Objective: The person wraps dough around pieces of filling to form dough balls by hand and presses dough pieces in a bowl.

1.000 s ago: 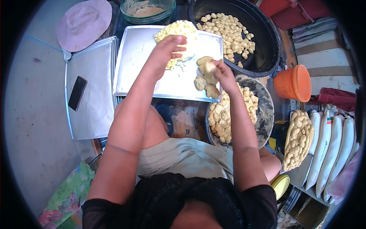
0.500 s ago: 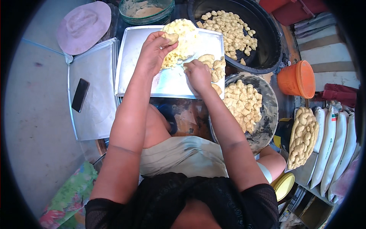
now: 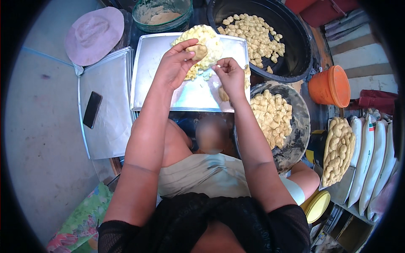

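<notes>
The big black tub point(image 3: 293, 36), with many pale dough lumps point(image 3: 255, 40) in it, stands beyond and to the right of the silver tray point(image 3: 152, 76), which serves as the landmark here. A stack of metal sheets point(image 3: 110, 122) lies to the tray's left, and a grimy round basin point(image 3: 298, 130) of cut dough chunks point(image 3: 272, 116) sits off its near right corner. A pinkish hat point(image 3: 95, 36) rests beyond its far left corner; an orange bucket point(image 3: 324, 87) stands well to its right. On the tray's far half is a crumbly yellow mound point(image 3: 213, 44). Over the tray, the left hand point(image 3: 173, 63) grips a small dough piece point(image 3: 198, 52) between thumb and fingers, in front of the mound. The right hand point(image 3: 231, 80), over the tray's right half, has its fingertips drawn narrow beside the mound; whether they pinch anything, I cannot tell. Left of the tray, a dark phone point(image 3: 92, 109) lies on the sheets.
</notes>
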Action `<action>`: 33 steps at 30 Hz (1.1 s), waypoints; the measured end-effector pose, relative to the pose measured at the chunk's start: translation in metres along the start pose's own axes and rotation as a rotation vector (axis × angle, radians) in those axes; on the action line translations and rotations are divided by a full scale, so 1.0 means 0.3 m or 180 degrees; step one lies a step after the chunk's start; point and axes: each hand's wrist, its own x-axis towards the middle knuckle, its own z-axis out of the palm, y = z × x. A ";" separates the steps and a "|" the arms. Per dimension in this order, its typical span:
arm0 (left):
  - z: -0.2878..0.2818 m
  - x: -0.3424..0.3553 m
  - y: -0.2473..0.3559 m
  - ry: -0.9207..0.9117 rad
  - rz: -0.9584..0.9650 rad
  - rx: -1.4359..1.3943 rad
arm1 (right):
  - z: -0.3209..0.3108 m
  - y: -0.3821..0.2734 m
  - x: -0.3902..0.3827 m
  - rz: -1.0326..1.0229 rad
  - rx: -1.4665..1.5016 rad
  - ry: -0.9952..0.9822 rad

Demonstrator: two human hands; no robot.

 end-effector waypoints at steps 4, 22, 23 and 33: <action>0.014 -0.010 -0.008 -0.0467 -0.0297 -0.0607 | -0.004 -0.145 -0.008 -0.0158 0.1156 0.0286; 0.082 -0.036 -0.052 -0.0703 -0.0091 -0.0312 | 0.009 -0.270 -0.050 -0.1966 -0.1044 0.0696; 0.077 -0.038 -0.048 -0.0688 -0.0084 -0.0305 | 0.013 -0.280 -0.059 -0.1972 -0.1381 0.0631; 0.136 -0.067 -0.096 -0.0720 0.0746 0.0653 | -0.086 -0.249 -0.034 -0.1709 -0.1051 -0.0877</action>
